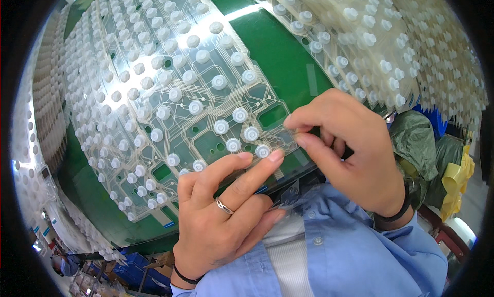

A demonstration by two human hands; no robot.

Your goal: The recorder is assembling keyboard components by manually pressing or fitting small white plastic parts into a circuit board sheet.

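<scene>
A clear keyboard membrane (pixel 206 124) with pale printed traces and rows of white rubber domes (pixel 239 115) lies in front of me. My right hand (pixel 352 148) pinches at its near right edge, thumb and index fingertip almost together; whatever thin bit is between them is hard to see. At the front edge, my left hand (pixel 226 209) rests its index and middle fingertips on the membrane beside the nearest domes. Its other fingers curl loosely below the edge, apart from one another, with nothing visible in them.
A green work surface (pixel 272 45) shows under the membrane. Stacks of similar domed sheets stand at the right (pixel 381 40) and far left (pixel 49 91). Dark green plastic bags (pixel 414 142) and a yellow wrapper (pixel 457 181) are at the right. Blue crates (pixel 136 271) stand low at the left.
</scene>
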